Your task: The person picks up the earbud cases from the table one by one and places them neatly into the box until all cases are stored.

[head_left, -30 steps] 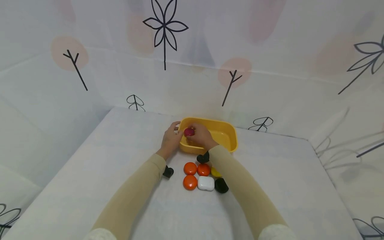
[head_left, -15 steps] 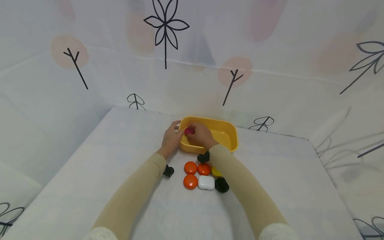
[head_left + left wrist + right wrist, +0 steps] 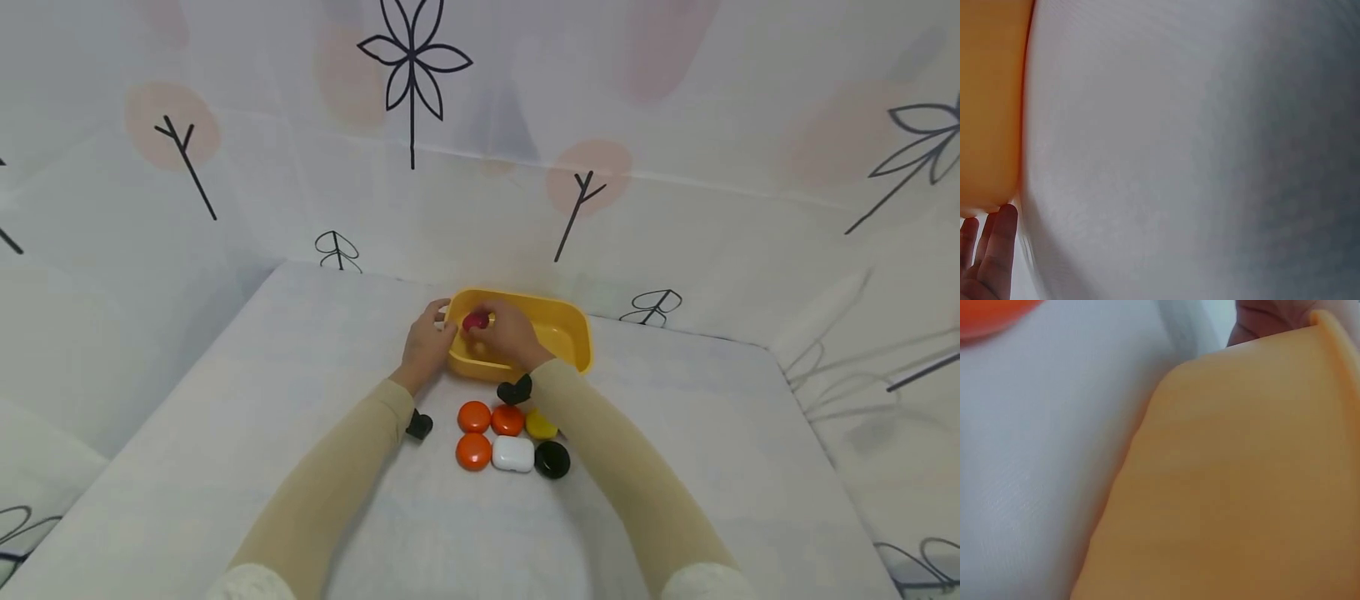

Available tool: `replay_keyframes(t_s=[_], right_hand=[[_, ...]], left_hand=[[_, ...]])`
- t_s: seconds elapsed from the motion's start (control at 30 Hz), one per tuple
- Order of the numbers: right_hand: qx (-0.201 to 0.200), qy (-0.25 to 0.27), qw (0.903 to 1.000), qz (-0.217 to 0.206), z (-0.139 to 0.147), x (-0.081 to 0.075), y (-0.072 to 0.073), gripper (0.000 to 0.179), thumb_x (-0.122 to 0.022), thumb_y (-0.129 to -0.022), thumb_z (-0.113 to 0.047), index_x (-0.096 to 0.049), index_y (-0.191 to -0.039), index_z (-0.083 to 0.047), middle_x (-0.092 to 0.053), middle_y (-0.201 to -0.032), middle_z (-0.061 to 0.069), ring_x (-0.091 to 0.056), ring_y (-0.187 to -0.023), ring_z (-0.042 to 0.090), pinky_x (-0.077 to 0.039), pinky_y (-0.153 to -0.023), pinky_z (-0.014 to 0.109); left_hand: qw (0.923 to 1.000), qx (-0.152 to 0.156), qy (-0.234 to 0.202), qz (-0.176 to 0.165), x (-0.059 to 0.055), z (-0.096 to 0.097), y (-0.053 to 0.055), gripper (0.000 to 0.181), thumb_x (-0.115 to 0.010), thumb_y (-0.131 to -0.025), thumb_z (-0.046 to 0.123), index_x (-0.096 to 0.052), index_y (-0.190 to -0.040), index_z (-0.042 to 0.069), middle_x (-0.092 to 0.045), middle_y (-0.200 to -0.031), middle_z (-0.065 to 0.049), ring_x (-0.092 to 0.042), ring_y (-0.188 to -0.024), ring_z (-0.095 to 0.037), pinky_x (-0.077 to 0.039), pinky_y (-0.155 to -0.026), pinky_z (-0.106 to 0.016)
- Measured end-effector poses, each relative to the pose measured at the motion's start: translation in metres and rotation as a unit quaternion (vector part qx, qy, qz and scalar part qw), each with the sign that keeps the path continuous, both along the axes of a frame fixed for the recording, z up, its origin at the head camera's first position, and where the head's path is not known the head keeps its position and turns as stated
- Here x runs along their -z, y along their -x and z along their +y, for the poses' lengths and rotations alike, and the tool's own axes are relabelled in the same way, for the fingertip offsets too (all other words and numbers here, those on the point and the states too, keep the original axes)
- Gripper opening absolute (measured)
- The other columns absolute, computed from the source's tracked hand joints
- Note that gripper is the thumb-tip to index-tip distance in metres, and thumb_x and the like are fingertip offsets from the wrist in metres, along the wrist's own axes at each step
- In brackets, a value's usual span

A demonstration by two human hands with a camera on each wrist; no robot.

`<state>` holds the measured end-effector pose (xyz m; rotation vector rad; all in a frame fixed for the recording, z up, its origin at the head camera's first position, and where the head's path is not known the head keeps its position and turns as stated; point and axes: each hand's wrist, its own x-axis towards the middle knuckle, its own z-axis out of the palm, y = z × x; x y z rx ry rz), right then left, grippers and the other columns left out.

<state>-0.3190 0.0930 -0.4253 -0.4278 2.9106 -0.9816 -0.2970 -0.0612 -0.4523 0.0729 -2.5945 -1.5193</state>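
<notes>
In the head view, my left hand (image 3: 427, 343) rests against the left end of a yellow plastic tray (image 3: 577, 329). In the left wrist view, straight fingers (image 3: 999, 250) touch the tray's outer wall (image 3: 991, 112). My right hand (image 3: 512, 332) reaches over the front rim into the tray's left part. Between its thumb and fingers it pinches a dark pink round piece (image 3: 476, 321). The right wrist view is mostly filled by the tray's front wall (image 3: 1229, 469), and the right hand is hidden there.
Before the tray lie orange discs (image 3: 474, 417), a white rounded block (image 3: 513, 454), a black disc (image 3: 552, 459) and a yellow piece (image 3: 540, 424) partly beside the right sleeve. A patterned cloth wall (image 3: 495, 217) stands behind. Small black devices (image 3: 514, 389) sit at the wrists.
The right hand has turned slightly, its wrist shifting a little right, with the dark pink piece still in its fingers. The left hand stays at the tray's end.
</notes>
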Motion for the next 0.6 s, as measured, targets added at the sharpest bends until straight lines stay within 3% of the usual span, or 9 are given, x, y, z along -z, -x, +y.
replay_keyframes(t_s=[0.6], right_hand=[[-0.028, -0.023, 0.9978, 0.055, 0.02, -0.018, -0.024, 0.034, -0.065, -0.074, -0.036, -0.058, -0.103, -0.021, -0.056, -0.099, -0.007, -0.051, -0.095, 0.016, -0.045, -0.084, 0.033]], left_hand=[[0.9997, 0.002, 0.003, -0.025, -0.008, 0.0, 0.0, 0.046, -0.046, -0.081, 0.026, -0.039, -0.126, 0.029, -0.052, -0.113, -0.004, -0.053, -0.088, -0.016, -0.049, -0.075, -0.031]])
